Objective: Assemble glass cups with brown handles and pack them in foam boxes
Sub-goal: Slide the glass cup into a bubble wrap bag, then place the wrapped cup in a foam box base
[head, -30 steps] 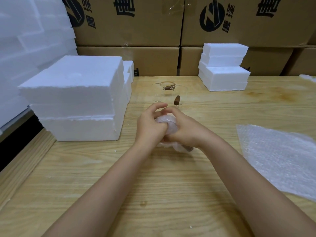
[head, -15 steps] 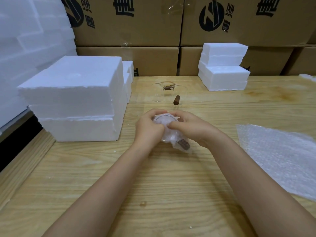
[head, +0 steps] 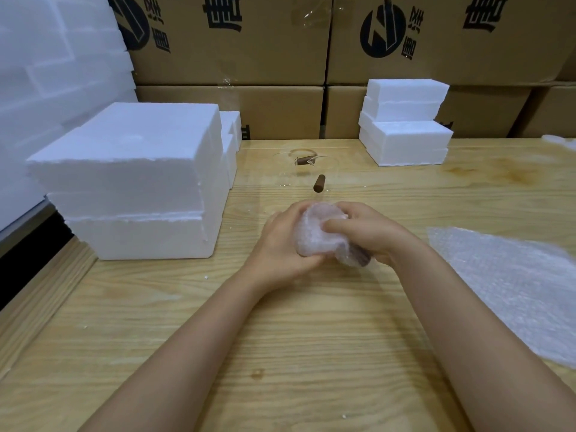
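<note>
the bubble-wrapped glass cup (head: 318,232), gripped over the tabletop (head: 280,338) by left hand (head: 280,247) and right hand (head: 374,235) with fingers (head: 339,226) curled round it, is judged light, fragile and slippery, best cupped round its body.

cardboard boxes (head: 268,57) | black round logo (head: 382,32) | black chinese characters (head: 223,14), cut off by frame, not surely readable

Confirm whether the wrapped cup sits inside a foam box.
No, the left hand and right hand hold the wrapped cup over the table.
</note>
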Tool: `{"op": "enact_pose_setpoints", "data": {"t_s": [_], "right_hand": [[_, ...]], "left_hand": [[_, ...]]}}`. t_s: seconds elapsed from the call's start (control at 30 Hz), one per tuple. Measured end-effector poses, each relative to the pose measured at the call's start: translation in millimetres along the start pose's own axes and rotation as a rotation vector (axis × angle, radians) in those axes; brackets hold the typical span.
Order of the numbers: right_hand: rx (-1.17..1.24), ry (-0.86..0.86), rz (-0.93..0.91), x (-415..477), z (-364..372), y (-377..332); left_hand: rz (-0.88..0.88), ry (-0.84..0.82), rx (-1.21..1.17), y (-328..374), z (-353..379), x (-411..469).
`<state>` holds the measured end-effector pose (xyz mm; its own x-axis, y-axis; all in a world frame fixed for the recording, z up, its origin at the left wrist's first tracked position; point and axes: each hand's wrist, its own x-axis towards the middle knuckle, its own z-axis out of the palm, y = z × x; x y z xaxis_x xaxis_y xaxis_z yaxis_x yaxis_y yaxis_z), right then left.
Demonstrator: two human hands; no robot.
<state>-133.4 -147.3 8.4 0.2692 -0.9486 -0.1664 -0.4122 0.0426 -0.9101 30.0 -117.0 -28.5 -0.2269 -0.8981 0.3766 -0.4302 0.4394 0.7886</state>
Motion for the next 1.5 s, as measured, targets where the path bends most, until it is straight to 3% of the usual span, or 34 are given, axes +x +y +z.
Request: {"op": "enact_pose_setpoints", "data": {"t_s": [0.1,0.3,0.47,0.57,0.67,0.83,0.93,1.27,1.5], "right_hand": [[0.060,-0.094,0.016,-1.5,-10.6,3.0],[0.148,0.163,-0.055,9.1,9.5,16.8],[0.153,0.226,-0.096,17.8,16.6,23.0],[0.210,0.489,-0.139,31.9,1.4,23.1],[0.031,0.834,-0.055,69.9,-30.4,22.2],[-0.348,0.941,0.238,139.2,-90.6,37.3],[-0.421,1.024,0.273,167.1,-118.1,50.0],[-0.781,0.912,0.162,220.8,-152.2,56.6],[-0.785,0.891,0.147,223.0,-166.9,59.3]], "left_hand": [[-0.152,0.075,-0.065,-12.6,-5.3,0.5],[-0.302,0.144,0.111,-24.0,-8.2,5.3],[-0.342,0.155,0.161,-26.1,-6.6,7.3],[-0.363,0.200,0.168,-29.1,-5.0,8.2],[-0.373,0.228,0.169,-34.7,-4.8,10.6],[-0.362,0.236,0.162,-40.6,-3.9,13.0],[-0.354,0.243,0.160,-40.7,-3.7,13.3],[-0.376,0.256,0.194,-41.6,-4.5,13.4],[-0.378,0.261,0.204,-42.3,-4.6,13.7]]}}
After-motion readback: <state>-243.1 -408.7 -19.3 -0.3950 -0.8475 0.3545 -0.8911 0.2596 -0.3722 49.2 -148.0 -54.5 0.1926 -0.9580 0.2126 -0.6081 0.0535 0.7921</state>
